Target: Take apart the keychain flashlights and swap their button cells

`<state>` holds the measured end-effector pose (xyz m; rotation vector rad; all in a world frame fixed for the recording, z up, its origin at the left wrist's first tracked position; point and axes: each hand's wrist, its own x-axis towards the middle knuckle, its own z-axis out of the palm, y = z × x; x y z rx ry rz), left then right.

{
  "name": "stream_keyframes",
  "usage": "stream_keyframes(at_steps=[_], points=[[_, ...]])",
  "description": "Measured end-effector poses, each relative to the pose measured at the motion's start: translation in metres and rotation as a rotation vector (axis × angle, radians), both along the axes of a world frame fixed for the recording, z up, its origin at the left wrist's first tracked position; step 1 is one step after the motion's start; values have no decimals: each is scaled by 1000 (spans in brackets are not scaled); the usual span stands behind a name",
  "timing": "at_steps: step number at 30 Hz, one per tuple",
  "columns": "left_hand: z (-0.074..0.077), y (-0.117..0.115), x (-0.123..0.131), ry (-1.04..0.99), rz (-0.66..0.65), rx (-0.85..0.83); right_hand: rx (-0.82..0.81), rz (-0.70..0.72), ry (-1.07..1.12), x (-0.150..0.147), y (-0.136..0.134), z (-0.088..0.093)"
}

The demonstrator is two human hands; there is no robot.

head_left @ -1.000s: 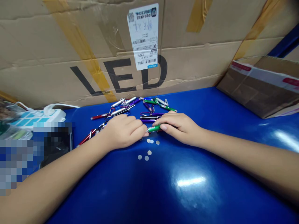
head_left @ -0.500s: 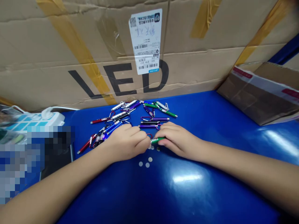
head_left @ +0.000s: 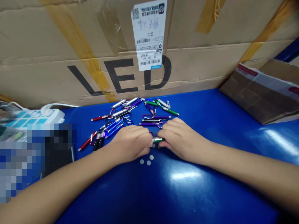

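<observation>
A small green keychain flashlight (head_left: 158,139) lies roughly level between my two hands, above the blue table. My left hand (head_left: 131,142) is closed round its silver end, where a bit of red clip shows. My right hand (head_left: 181,138) pinches the green end between thumb and fingers. Much of the flashlight is hidden by my fingers. Several silvery discs (head_left: 149,162), like button cells, lie on the table just below. Beyond my hands are more flashlights with clips: purple ones (head_left: 149,124), blue ones (head_left: 114,129) and a red one (head_left: 87,142).
A large cardboard box (head_left: 193,62) stands upright along the back of the blue table (head_left: 163,199). An open carton (head_left: 259,93) sits at right. At left are a white power strip (head_left: 50,116) with plugs and a dark flat object (head_left: 57,158), partly blurred out.
Both hands keep hold of the green flashlight. My right hand has turned slightly, its fingers curled further over the green end, so less green shows. The whole view has shifted a little.
</observation>
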<state>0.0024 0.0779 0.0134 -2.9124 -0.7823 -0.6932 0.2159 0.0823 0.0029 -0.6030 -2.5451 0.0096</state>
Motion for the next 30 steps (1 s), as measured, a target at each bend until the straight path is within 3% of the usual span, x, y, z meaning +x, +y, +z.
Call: stream_keyframes(at_steps=[3, 6, 8, 12, 13, 15, 16, 18, 22, 24, 26, 30], points=[[7, -6, 6, -145, 99, -557, 137, -32, -11, 3, 3, 0], [20, -12, 10, -159, 209, -1148, 266, -79, -24, 5, 3, 2], [24, -13, 10, -124, 250, -1083, 243, -94, -3, 4, 3, 3], [17, -10, 5, 48, 278, -305, -29, -68, 90, 2, 2, 3], [15, -9, 3, 93, 270, -182, -70, -46, 95, 1, 2, 3], [11, -7, 1, 132, 215, -108, -73, -13, 87, 1, 2, 2], [10, -7, 0, 109, 174, -156, -43, -10, 78, 1, 3, 2], [12, -9, 2, -11, 113, -407, 69, -25, 61, 2, 3, 2], [18, -13, 9, -342, 186, -1277, 343, -66, -3, 7, 2, 5], [19, -13, 12, -418, 209, -1540, 372, -81, -29, 8, 1, 6], [19, -12, 13, -430, 220, -1574, 329, -89, -20, 7, 0, 5], [24, -8, 9, -307, 304, -1341, 179, -78, 43, 4, 2, 1]])
